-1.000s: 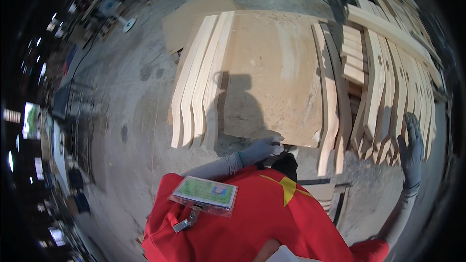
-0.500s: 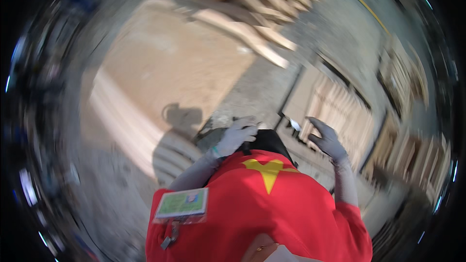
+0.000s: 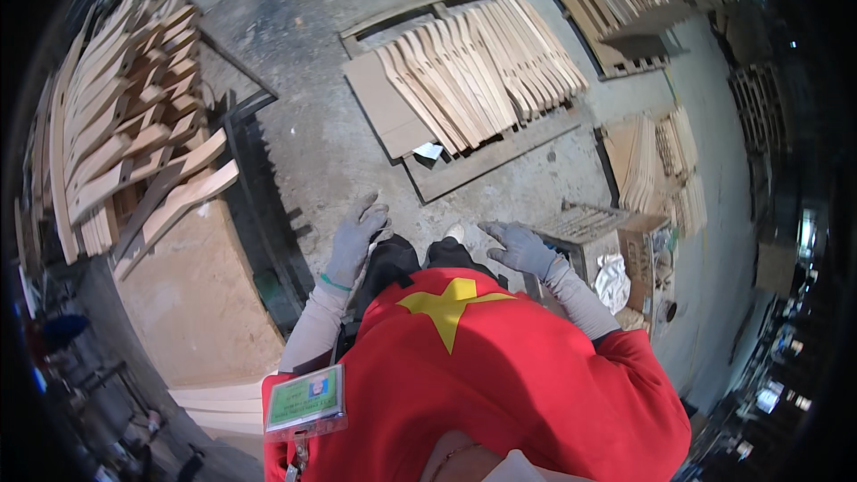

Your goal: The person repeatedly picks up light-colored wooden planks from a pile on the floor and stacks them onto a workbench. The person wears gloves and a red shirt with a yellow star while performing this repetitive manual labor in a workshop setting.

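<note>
My left hand, in a grey glove, hangs in front of my left thigh with its fingers loosely spread. It holds nothing. On the other side, my right hand, gloved alike, is out over the floor with its fingers apart and nothing in them. Ahead of both hands, a row of curved wooden pieces lies side by side on a low pallet. A brown flat sheet shows beneath the row's left end. Neither hand touches the wood.
Stacked shaped wooden pieces stand at left, behind a board-topped surface. Nearest my right hand is a cardboard box beside crumpled silvery wrap. More wooden pieces stand on pallets at right and far right. Grey concrete floor lies between.
My view has turned right, so the board-topped surface now sits at left and the pallet of wooden pieces straight ahead. Both hands stay empty; the left has moved away from my waist.
</note>
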The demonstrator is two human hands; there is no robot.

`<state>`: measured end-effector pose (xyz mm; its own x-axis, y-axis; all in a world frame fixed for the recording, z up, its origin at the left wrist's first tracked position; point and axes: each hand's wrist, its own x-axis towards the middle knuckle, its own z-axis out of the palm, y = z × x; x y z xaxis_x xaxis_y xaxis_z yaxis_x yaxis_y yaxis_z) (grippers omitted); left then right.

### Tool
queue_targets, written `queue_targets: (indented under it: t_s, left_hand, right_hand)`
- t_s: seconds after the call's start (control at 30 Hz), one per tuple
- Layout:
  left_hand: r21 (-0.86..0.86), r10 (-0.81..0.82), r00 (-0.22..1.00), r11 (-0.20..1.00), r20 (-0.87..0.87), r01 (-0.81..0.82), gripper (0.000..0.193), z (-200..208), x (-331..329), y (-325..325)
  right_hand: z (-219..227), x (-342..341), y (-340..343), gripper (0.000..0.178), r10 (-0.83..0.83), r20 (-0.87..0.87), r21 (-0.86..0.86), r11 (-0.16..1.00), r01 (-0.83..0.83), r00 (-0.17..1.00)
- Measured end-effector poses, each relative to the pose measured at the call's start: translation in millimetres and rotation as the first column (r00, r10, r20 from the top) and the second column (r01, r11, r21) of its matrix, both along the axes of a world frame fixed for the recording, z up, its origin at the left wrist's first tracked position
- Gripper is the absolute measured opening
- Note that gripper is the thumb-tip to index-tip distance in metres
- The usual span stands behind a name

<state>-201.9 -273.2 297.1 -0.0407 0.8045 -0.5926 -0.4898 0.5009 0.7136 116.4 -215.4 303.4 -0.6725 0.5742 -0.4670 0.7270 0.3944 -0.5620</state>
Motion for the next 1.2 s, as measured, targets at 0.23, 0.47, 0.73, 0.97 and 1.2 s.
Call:
queue_targets:
  t_s: [0.23,0.47,0.73,0.97,1.2]
  left_hand:
    - [-0.025,-0.16,0.987,0.987,-0.007,0.16,0.054,12.5,92.2,31.8]
    - [-0.158,-0.165,0.984,0.972,0.069,0.174,0.05,-10.8,120.8,36.5]
    - [-0.282,-0.209,0.969,0.929,0.133,0.239,0.047,-58.0,92.1,99.7]
    - [-0.272,-0.318,0.93,0.893,0.184,0.359,0.048,-95.2,64.8,196.3]
    - [-0.43,-0.196,0.974,0.874,0.114,0.227,0.045,-120.4,71.3,232.2]
  right_hand:
    - [-40.0,86.7,-24.6,0.055,-0.108,0.052,-0.089,0.99,0.112,0.993]
    - [-67.3,114.3,10.2,0.051,-0.202,-0.023,-0.026,0.979,0.202,0.979]
    - [-106.8,106.6,78.1,0.05,-0.376,0.075,-0.064,0.922,0.381,0.924]
    - [-146.6,106.8,120.9,0.054,-0.432,0.168,-0.106,0.886,0.452,0.886]
    - [-199.8,117.8,206.2,0.1,-0.731,0.327,-0.207,0.563,0.8,0.599]
